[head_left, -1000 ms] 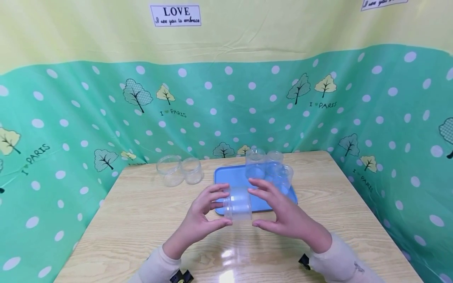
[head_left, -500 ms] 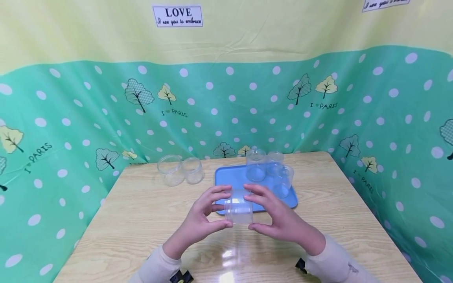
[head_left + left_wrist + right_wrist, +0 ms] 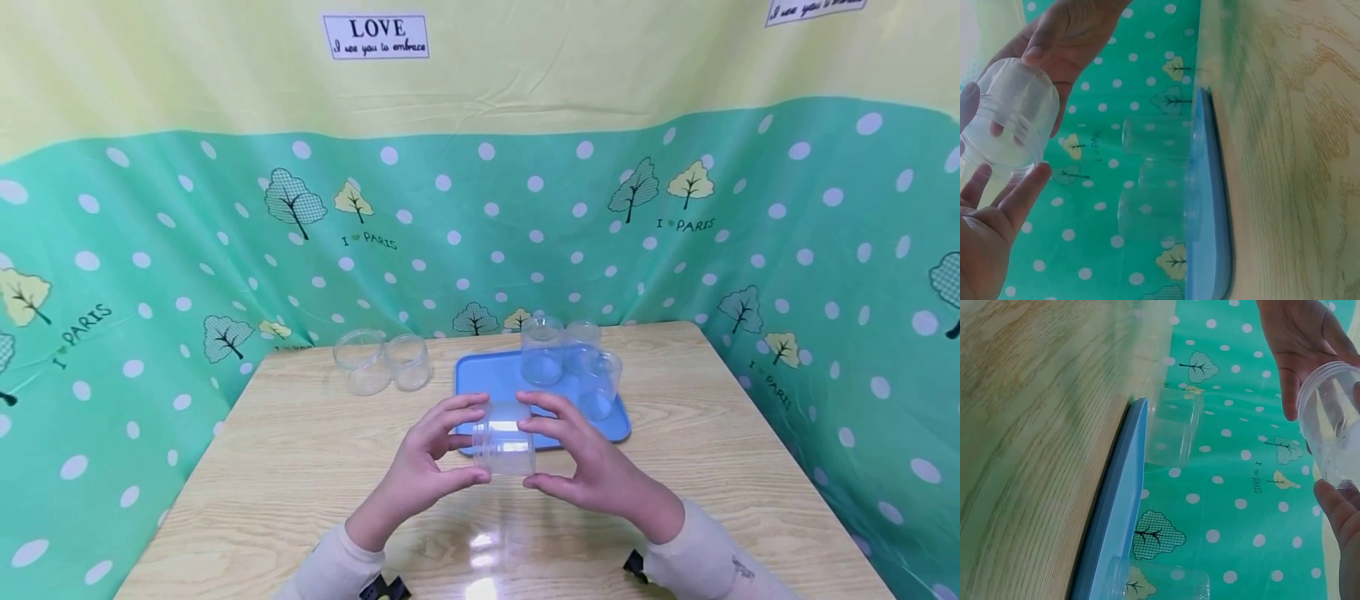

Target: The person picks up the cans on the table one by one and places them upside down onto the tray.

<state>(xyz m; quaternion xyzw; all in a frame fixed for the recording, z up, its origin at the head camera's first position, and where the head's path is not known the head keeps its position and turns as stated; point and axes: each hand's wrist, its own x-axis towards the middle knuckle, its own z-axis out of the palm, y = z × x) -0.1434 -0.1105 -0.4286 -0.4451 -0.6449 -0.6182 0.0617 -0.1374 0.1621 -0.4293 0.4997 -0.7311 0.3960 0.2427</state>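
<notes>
Gripping the mouth end, fingers and thumb curved round it: left hand (image 3: 427,454). Holding the base end likewise: right hand (image 3: 592,458).

Held jar (image 3: 506,442): one, clear, raised above the surface (image 3: 300,454), between both hands. Lies on its side, long axis roughly level, running left to right; ridged mouth points left, base right. Lid: cannot tell.

Tray (image 3: 483,379): blue, beyond the hands. Bears three clear jars: tall jar (image 3: 542,358), rear jar (image 3: 582,350), front jar (image 3: 600,387), close together at its right side, long axes upright.

Off the tray, at left: wide jar (image 3: 362,362) and small jar (image 3: 407,362), side by side on the surface, upright.

Progress, by judgement: partway; three jars on the tray, one in hand and not set down, two apart from it.
</notes>
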